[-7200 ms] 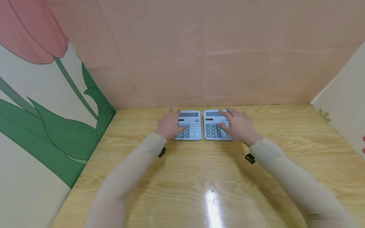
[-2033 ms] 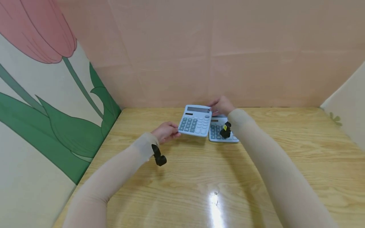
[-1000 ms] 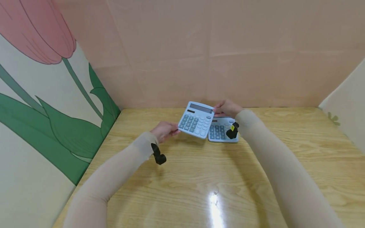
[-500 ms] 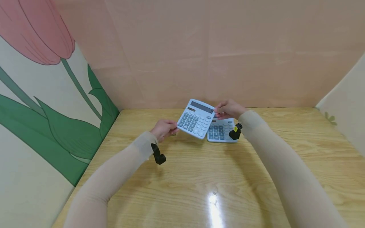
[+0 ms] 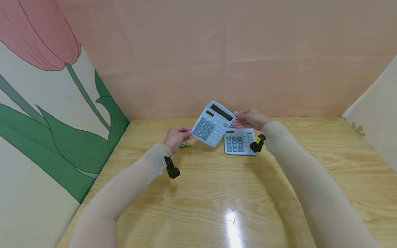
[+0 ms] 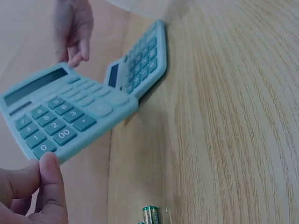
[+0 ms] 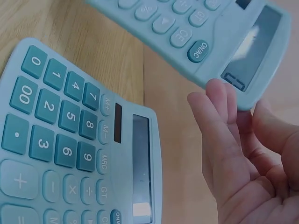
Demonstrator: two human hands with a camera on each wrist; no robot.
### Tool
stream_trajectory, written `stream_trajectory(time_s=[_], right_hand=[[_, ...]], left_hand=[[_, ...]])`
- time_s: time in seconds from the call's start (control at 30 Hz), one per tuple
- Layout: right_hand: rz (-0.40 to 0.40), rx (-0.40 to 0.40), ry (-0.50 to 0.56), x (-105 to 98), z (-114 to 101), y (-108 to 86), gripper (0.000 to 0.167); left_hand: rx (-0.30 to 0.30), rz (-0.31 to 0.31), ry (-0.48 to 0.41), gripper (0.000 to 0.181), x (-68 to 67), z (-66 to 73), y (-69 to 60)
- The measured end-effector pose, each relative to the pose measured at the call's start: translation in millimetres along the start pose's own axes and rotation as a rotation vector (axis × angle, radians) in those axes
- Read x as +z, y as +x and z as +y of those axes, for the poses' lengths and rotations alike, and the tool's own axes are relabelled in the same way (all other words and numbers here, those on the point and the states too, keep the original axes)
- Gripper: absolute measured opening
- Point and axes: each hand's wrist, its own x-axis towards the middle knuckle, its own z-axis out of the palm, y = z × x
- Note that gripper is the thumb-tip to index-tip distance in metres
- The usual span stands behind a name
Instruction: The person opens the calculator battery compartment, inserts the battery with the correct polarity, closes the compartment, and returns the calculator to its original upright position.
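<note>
A light blue calculator [image 5: 214, 124] is held up off the table, tilted, with its keys facing the head camera. My left hand [image 5: 176, 138] pinches its lower left corner between thumb and finger. At the opposite top corner, beside the display, my right hand [image 5: 252, 119] pinches it too. A "0" shows on its display in the right wrist view. The second, matching calculator [image 5: 237, 144] lies on the table behind and right of the held one, partly covered by the right wrist's camera. Green batteries [image 6: 151, 214] lie on the wood below my left hand.
The wooden table [image 5: 201, 193] meets a pink cloth backdrop [image 5: 173, 62] just behind the calculators. A flower-printed panel [image 5: 90, 137] stands along the left, and a pale panel [image 5: 378, 103] along the right.
One calculator has been lifted from its place beside the other, with both hands gripping it. Lately its top has risen and turned rightward. The green batteries have come into sight by my left hand.
</note>
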Motion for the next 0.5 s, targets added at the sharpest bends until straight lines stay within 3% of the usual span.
stream_trajectory(time_s=[0.17,0.37,0.5], right_hand=[[-0.039,0.010,0.082,-3.6,1.7,-0.1,0.030],[-0.095,0.026,0.109,-7.9,2.0,-2.9,0.024],[-0.087,0.042,0.109,-9.7,1.7,-3.7,0.019]], left_hand=[[0.050,-0.012,-0.006,0.026,-1.7,0.3,-2.3],[0.099,-0.006,0.047,0.025,-3.4,0.1,-5.1],[0.112,0.015,0.069,0.021,-3.2,0.6,-6.2]])
